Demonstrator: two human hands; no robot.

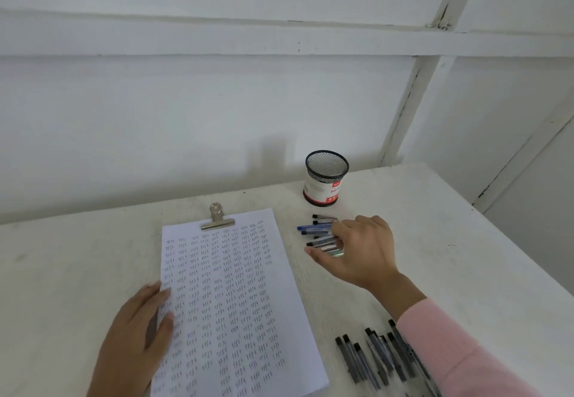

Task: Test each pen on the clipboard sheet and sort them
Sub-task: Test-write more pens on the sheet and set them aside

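Observation:
A white sheet (pixel 236 297) covered with rows of small written marks lies under a metal clip (pixel 217 218) on the clipboard. My left hand (pixel 136 334) lies flat on the sheet's left edge. Right of the sheet's top, a small pile of pens (pixel 316 229), black-capped and blue, lies on the table. My right hand (pixel 357 249) reaches over this pile, and its thumb and fingers curl round a black-capped pen (pixel 323 242). A second group of black pens (pixel 369 356) lies at the near right, partly under my pink sleeve.
A black mesh pen cup (pixel 326 177) with a white and red label stands behind the far pile, close to the white wall. The white table's (pixel 466 241) right edge runs diagonally at the right.

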